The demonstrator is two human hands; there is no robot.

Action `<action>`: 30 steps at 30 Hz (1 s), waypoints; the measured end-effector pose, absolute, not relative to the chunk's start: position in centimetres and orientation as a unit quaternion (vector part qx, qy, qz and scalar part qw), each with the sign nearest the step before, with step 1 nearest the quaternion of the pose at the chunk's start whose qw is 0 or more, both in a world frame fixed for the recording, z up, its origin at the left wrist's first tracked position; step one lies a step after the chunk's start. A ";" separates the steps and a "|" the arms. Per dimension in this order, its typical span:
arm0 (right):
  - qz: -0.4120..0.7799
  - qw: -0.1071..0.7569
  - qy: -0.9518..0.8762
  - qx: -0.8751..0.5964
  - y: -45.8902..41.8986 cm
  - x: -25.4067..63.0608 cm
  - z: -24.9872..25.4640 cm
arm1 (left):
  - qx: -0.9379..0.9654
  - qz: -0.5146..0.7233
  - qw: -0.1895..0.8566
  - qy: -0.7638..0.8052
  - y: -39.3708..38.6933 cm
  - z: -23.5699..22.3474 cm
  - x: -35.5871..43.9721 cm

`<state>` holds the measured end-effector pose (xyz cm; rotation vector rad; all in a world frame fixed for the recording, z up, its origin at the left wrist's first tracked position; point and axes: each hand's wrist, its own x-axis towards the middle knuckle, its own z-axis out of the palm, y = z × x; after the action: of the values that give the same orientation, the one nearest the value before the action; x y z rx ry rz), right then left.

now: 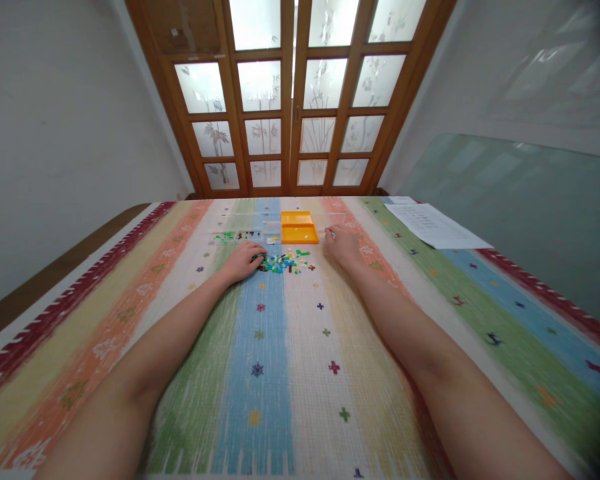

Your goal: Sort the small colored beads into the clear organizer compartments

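Note:
A loose pile of small coloured pieces (280, 263), green, blue, yellow, white and brown, lies on the striped cloth. At its left edge rests my left hand (244, 261), fingers bent and thumb a little apart, touching the nearest pieces. My right hand (343, 244) is to the right of an orange two-part tray (300, 230), with thumb and fingertips brought together. Whatever they pinch is too small to make out. Behind my left hand, a clear compartment box (230, 236) holds green and dark pieces in separate sections. A few pale bits lie in the tray's near part.
The striped patterned tablecloth (300, 373) covers the table. Printed white sheets (433, 225) lie at the far right. Past the table's far edge stand wooden doors (293, 107) with frosted panes. A pale green panel (535, 200) leans along the right side.

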<state>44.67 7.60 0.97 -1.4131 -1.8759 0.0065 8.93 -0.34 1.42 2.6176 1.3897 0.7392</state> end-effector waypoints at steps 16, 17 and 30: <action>0.005 0.254 -0.909 -0.332 3.8 39.2 2.1 | 0.885 0.250 0.046 0.391 -0.7 1.7 9.4; 0.008 0.248 -0.912 -0.327 3.7 39.0 2.1 | 0.887 0.247 0.046 0.388 -0.7 1.7 9.4; 0.016 0.219 -0.912 -0.348 3.3 38.0 1.6 | 0.876 0.259 0.053 0.404 -0.8 1.5 9.6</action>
<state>37.99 3.30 1.55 -0.9626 -2.5229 0.0443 9.64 -0.81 1.54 2.6628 1.2280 0.7865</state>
